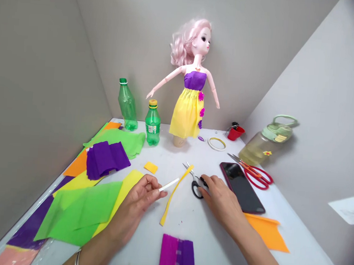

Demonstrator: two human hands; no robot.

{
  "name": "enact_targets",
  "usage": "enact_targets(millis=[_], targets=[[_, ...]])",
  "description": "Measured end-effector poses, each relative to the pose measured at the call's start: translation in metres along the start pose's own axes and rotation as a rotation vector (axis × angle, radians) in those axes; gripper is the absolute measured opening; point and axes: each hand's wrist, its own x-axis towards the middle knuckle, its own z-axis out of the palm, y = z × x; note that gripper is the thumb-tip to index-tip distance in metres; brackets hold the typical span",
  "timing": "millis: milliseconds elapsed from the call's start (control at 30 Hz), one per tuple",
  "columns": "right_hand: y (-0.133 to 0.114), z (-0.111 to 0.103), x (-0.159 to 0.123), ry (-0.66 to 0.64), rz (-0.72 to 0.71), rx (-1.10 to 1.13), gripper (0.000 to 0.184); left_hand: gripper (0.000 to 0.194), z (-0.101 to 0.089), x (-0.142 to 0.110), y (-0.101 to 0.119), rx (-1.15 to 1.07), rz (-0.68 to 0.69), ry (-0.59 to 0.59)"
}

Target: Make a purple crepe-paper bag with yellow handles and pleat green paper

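Between the thumb and fingers of my left hand [144, 193] is a thin white strip [169, 185], pointing up and to the right. My right hand [222, 197] has its thumb and fingers at the handles of small black-handled scissors [197, 190], which lie on the table with their blades slightly apart. A narrow yellow strip [175, 195] lies between my hands, one end by the blades. Behind them stands a pink-haired doll [198, 48] in a purple top and a yellow skirt [186, 115] with small flowers down one side.
Green, purple and yellow sheets [81, 215] spread over the left side. Two green bottles [153, 124] stand behind. To the right are a phone [243, 188], red-handled scissors [259, 177], a water bottle [264, 143] and an orange sheet [267, 233]. A magenta-and-purple piece [177, 257] lies in front.
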Motion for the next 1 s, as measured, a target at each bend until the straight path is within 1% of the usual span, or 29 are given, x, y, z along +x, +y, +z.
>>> enact_targets(millis=[133,300,400,500,633,700,767,800,833,867,900,933,967,1000], targets=[[-0.007,-0.011,0.0,-0.047,0.042,-0.046,0.033,0.017,-0.003,0.002,-0.001,-0.079,-0.014,-0.019],[-0.011,-0.018,0.002,-0.103,0.206,-0.131,0.033,0.019,-0.004,0.004,-0.002,-0.107,-0.025,-0.003],[-0.01,-0.018,0.002,-0.088,0.265,-0.16,0.033,0.019,-0.004,0.004,-0.001,-0.107,-0.031,0.002],[-0.006,-0.015,0.001,-0.032,0.25,-0.199,0.033,0.018,-0.005,0.004,-0.001,-0.108,-0.041,-0.003],[0.0,-0.013,0.002,0.104,0.137,-0.246,0.038,0.018,-0.005,0.004,-0.001,-0.108,-0.043,-0.009],[0.003,-0.014,0.004,0.171,0.147,-0.236,0.042,0.017,-0.004,0.004,-0.001,-0.103,-0.042,-0.013],[0.008,-0.018,0.005,0.245,0.196,-0.17,0.044,0.017,-0.005,0.004,-0.001,-0.1,-0.044,-0.019],[0.01,-0.02,0.006,0.293,0.232,-0.094,0.045,0.016,-0.005,0.004,-0.002,-0.1,-0.045,-0.021],[0.011,-0.024,0.006,0.341,0.276,0.031,0.047,0.016,-0.005,0.004,-0.002,-0.102,-0.043,-0.021],[0.012,-0.027,0.005,0.37,0.323,0.216,0.048,0.016,-0.005,0.004,-0.002,-0.104,-0.042,-0.019],[0.012,-0.032,0.003,0.362,0.363,0.457,0.048,0.017,-0.005,0.005,-0.002,-0.108,-0.041,-0.015],[0.011,-0.037,0.001,0.314,0.39,0.741,0.048,0.017,-0.004,0.005,-0.001,-0.112,-0.039,-0.009],[0.008,-0.041,-0.002,0.196,0.384,1.051,0.045,0.017,-0.004,0.005,-0.001,-0.116,-0.037,-0.003],[0.004,-0.046,-0.006,0.028,0.347,1.336,0.044,0.017,-0.004,0.005,-0.001,-0.121,-0.035,0.004]])
